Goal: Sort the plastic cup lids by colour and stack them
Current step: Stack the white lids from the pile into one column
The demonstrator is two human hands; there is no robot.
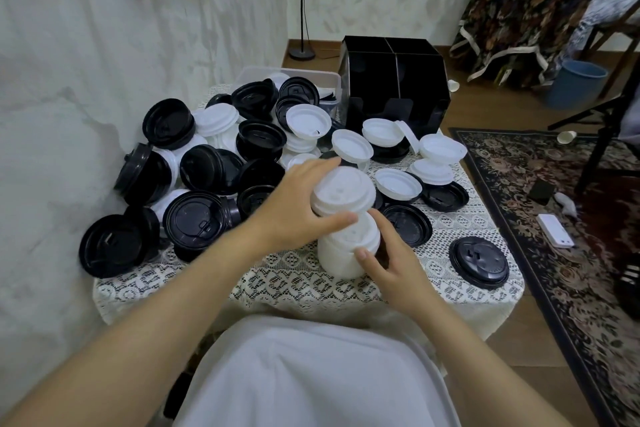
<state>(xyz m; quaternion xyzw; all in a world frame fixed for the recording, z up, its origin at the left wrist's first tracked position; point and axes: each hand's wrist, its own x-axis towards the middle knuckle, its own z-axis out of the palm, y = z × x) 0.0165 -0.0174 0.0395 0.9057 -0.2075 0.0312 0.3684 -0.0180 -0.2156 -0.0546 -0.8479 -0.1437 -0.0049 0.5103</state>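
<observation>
While the person's left hand (pixel 294 215) curls thumb and fingers round a short, tilted batch of white lids (pixel 343 189), the right hand (pixel 391 265) wraps loosely round the white stack (pixel 346 248) standing on the lace tablecloth (pixel 460 291) at near centre. The batch sits right over the stack top; touching or just above, cannot tell. The right thumb presses the stack's near side. The other right fingers go round its right side, mostly hidden. On the left hand only the thumb and one finger over the top show clearly; the rest are behind the batch.

Lids in either white column: cannot count, the edges blur together. The mixed pile (pixel 207 166) of black and white lids fills the left and far part of the table, too overlapped to count. Right side has about six loose white lids, one on edge, some lying on black ones. Three black lids lie flat and separate there. One of them, the lone black lid (pixel 479 262), is at the near-right corner, well apart from the stack.

Far side: one black divided organiser (pixel 394 80) and one clear tub (pixel 325 74), partly buried. On the floor to the right: one blue bin (pixel 576 83) and a patterned rug (pixel 554 204).
</observation>
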